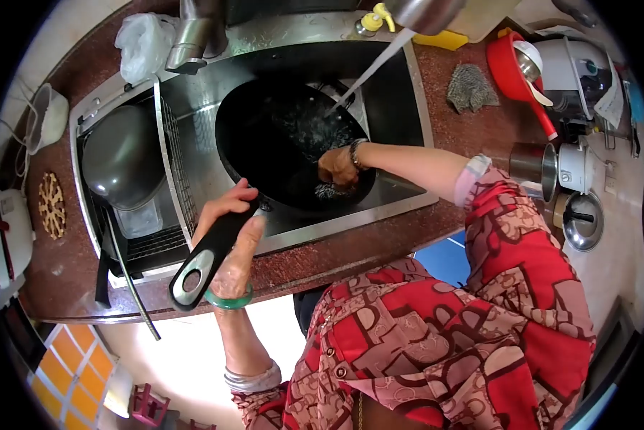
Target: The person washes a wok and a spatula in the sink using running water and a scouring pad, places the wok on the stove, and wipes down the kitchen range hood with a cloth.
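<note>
A black wok (254, 129) rests in the steel sink (193, 107), tilted, with water in it. My left hand (237, 259) is closed around the wok's black handle (213, 249), over the counter's front edge. My right hand (338, 168) is inside the wok, near its right side, fingers curled down against the inner wall. Whatever those fingers hold, if anything, is hidden. A stream of water (379, 63) runs from the faucet (429, 13) into the wok and splashes beside my right hand.
Left of the sink, a dark pan (125, 158) lies in a wire rack (171, 143). At right are a grey scrubbing cloth (471, 89), a red dipper (507, 68), a steel pot (533, 168) and a lid (583, 221). A yellow-topped pump bottle (372, 21) stands behind.
</note>
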`<state>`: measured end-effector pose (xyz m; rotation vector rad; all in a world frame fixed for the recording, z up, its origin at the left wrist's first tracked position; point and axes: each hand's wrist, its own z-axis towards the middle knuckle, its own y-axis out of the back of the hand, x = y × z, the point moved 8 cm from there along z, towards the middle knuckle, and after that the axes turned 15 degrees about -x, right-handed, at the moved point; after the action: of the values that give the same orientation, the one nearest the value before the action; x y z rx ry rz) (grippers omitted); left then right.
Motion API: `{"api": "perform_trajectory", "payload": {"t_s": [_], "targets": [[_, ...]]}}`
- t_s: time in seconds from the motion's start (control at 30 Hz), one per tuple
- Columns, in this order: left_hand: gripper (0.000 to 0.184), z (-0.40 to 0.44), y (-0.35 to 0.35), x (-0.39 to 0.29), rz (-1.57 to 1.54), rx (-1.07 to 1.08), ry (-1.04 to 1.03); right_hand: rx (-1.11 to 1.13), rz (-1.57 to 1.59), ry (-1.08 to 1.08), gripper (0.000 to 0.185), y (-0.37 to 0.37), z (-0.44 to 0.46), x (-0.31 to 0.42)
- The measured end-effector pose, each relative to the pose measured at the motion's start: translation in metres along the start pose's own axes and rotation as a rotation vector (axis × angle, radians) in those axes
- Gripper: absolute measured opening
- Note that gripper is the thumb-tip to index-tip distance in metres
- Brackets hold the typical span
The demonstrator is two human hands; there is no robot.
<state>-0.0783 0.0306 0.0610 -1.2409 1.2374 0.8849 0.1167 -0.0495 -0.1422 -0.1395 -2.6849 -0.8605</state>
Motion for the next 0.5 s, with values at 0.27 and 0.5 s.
{"api": "perform_trajectory", "payload": {"t_s": [0.27, 0.5], "targets": [[0.026, -0.001, -0.057, -0.052, 0.482, 0.412, -0.345, -0.656, 0.734, -0.296, 0.032, 0.077, -0.096, -0.057], [0.038, -0.013, -0.165, -0.13, 0.554, 0.606, -0.788, -1.072, 0.687, -0.257, 0.029, 0.081, -0.181, -0.09]]}}
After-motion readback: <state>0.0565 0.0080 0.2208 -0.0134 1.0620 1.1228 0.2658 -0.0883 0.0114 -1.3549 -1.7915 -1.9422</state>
